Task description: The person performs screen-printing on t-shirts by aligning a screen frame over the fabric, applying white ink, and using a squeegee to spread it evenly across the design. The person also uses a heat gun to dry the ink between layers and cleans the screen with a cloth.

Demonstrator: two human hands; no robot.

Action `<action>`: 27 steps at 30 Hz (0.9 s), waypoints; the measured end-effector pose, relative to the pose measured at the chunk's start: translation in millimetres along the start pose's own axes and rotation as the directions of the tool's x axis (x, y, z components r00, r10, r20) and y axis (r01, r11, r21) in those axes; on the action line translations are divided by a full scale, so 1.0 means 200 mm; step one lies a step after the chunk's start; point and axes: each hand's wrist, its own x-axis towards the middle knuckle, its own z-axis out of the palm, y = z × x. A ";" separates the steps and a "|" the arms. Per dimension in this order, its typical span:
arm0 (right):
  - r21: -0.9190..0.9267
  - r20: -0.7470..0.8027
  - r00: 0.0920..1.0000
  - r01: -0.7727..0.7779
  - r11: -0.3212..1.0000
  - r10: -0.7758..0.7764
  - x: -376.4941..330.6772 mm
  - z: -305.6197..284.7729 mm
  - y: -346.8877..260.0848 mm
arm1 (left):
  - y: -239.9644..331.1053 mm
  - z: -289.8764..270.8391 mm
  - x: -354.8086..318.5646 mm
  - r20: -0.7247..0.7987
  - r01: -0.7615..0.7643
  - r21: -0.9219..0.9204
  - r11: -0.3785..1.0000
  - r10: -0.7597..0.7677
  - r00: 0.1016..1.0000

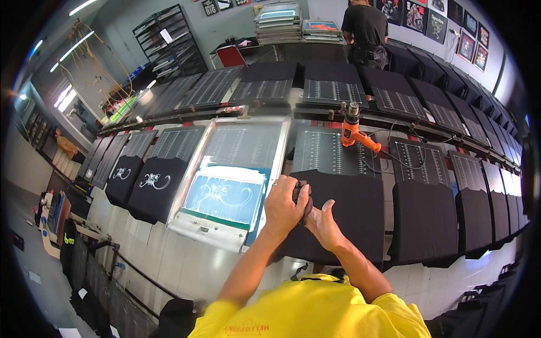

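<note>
In front of my chest, my left hand (285, 207) is closed around a crumpled dark cloth (301, 197). Against its lower side rests my right hand (324, 224), thumb raised and apart; its fingertips are partly hidden by the cloth and my left hand. Both hands are over a black T-shirt (344, 214) spread on a printing board. Left of them lies a framed printing screen (220, 152), with white ink along the upper edge of its blue design area. Beyond my hands, an orange heat gun (355, 135) stands nozzle up.
Two black shirts with white prints (154, 179) lie left of the screen. Several boards with black shirts (422, 219) run off to the right. A cable (414, 163) trails from the heat gun. A person (366, 34) stands at the far row, near stacked screens (278, 22).
</note>
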 end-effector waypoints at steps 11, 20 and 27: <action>0.442 -0.134 0.983 0.173 0.880 -0.125 0.11 -0.08 0.04 | 0.11 0.12 -0.16 0.102 0.020 -0.264 0.964 0.007 0.995; -0.148 -0.121 0.954 0.254 0.956 -0.273 0.05 -0.03 0.10 | -0.11 0.18 -0.01 0.159 0.242 -0.312 0.919 -0.200 0.967; -0.791 0.013 0.948 0.204 0.576 -0.318 0.08 -0.20 0.06 | 0.11 0.12 -0.10 0.135 0.100 -0.409 0.907 -0.048 0.990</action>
